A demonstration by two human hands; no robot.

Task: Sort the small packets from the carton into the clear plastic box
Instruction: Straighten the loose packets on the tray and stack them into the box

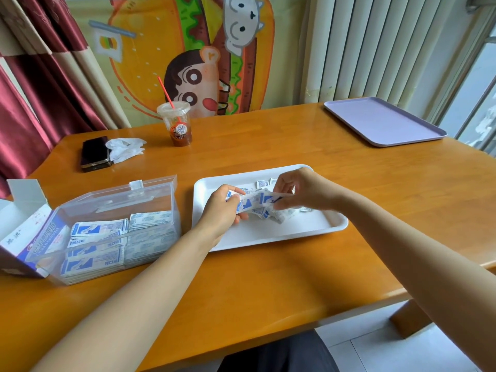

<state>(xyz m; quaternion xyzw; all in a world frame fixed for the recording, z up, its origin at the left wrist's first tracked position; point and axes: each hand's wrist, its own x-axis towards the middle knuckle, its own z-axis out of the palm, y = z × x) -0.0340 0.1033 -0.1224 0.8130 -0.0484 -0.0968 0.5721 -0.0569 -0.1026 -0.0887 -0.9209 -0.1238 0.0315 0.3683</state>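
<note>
Over a white tray both my hands hold a bunch of small blue-and-white packets. My left hand grips the bunch's left end and my right hand pinches its right end. More loose packets lie on the tray under them, and a few small ones near its far rim. To the left stands the clear plastic box, lid open, with stacks of packets in rows. The open carton lies against the box's left side.
At the far side of the wooden table stand a plastic cup with a red straw, a dark phone and crumpled white tissue. A lilac tray sits at the far right corner. The table's right edge drops off.
</note>
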